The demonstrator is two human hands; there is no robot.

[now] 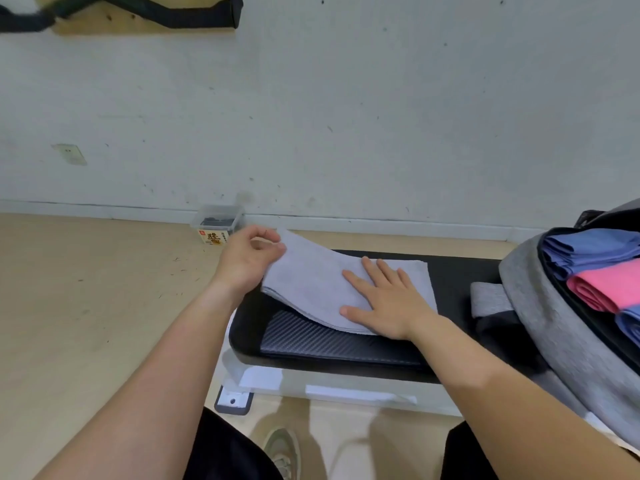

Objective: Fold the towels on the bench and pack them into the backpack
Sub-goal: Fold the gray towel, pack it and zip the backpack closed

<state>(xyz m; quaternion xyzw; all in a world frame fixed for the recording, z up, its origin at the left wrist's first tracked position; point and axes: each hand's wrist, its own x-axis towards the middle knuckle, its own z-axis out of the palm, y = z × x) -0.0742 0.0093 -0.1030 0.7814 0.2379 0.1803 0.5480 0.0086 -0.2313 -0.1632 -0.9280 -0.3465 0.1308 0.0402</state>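
Observation:
A grey towel [311, 278], folded into several layers, lies on the black padded bench [332, 344]. My left hand [247, 259] pinches its left edge and lifts that side off the bench. My right hand [384, 297] lies flat, fingers spread, on the towel's right half and pins it down. At the right stands an open grey backpack [540, 317] with blue towels [588, 249] and a pink towel [609, 285] folded inside it.
A small clear plastic box [216, 223] sits on the wooden floor by the white wall, behind the bench's left end. The bench's white frame [346, 389] runs below the pad. My shoe [282, 448] is on the floor beneath.

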